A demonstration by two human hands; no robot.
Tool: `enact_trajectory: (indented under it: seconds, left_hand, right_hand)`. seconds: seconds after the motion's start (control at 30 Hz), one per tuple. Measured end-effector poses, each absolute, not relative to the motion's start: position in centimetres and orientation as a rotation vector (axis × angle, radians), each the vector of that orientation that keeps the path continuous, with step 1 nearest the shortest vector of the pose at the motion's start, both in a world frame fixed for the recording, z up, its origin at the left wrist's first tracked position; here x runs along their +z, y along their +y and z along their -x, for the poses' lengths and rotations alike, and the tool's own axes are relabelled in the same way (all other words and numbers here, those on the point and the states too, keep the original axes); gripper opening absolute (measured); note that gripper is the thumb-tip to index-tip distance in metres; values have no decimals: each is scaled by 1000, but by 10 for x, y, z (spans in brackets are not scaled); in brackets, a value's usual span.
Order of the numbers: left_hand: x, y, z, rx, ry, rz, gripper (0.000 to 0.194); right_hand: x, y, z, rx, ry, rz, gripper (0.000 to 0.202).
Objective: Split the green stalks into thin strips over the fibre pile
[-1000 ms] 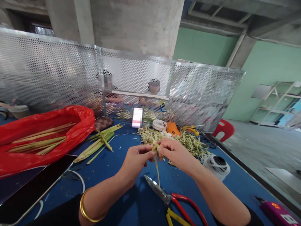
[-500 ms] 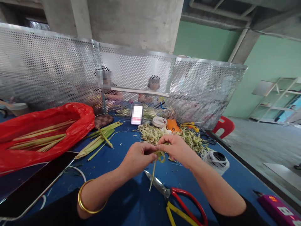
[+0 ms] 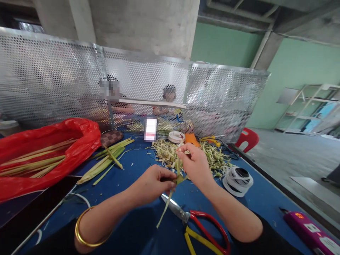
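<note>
A narrow green leaf strip [image 3: 179,170] runs between my two hands over the blue table. Thumb and fingers of my left hand [image 3: 156,182] pinch its lower part, where it looks folded or knotted, and a thin tail dangles below. My right hand [image 3: 195,163], higher and to the right, pinches the upper end. Beneath them lie scissors [image 3: 183,214] with one red and one yellow handle, their blades apart. A heap of small leaf pieces [image 3: 166,154] is spread behind my right hand. Long green leaves [image 3: 103,164] rest to the left.
A red bag [image 3: 87,132] with long leaves is at the left, by a dark flat panel [image 3: 45,209]. A white spool [image 3: 237,181] and a purple device [image 3: 310,232] lie right. A lit phone [image 3: 150,129] stands before a perforated screen [image 3: 148,78]; two people sit behind it.
My right hand has risen away from my left, stretching the strip upward between them; before, the fingertips nearly met. The whole view has shifted slightly, so most things appear further left.
</note>
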State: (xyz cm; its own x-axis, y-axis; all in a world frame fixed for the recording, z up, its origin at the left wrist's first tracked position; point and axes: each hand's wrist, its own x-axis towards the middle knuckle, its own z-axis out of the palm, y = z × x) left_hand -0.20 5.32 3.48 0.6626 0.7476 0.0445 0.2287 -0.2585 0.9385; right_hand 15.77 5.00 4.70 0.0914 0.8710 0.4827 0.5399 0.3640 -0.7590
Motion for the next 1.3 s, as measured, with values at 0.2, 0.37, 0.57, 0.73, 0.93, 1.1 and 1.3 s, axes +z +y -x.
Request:
enact_trajectory:
  seconds: [0.2,0.37,0.57,0.73,0.93,1.1,1.3]
  left_hand:
    - [36,52,0,528,833,-1650,14]
    - [27,50,-7,598,926,-1536,21]
    - [31,51,-7,667,985,-1484,23]
    - [39,59,2,772,1028,-1370,29]
    - [38,65,6,788,1038,-1450,30]
    - [34,72,9,820,1035,-1447,24]
    - [43,75,16,1054,1038,-1444,28]
  right_hand:
    - [40,53,-149,679,-1516,1258,13]
    - [39,47,-138,914,-1484,1027,11]
    - [47,49,-150,599,-1733,1013,8]
    - [62,52,-179,-27,-2247,1062,17]
    - [56,57,-182,-245,-2464,1055,13]
    - [45,60,-171,-600,-2319,1034,18]
    - [44,43,-154,-301,-2077,1218,19]
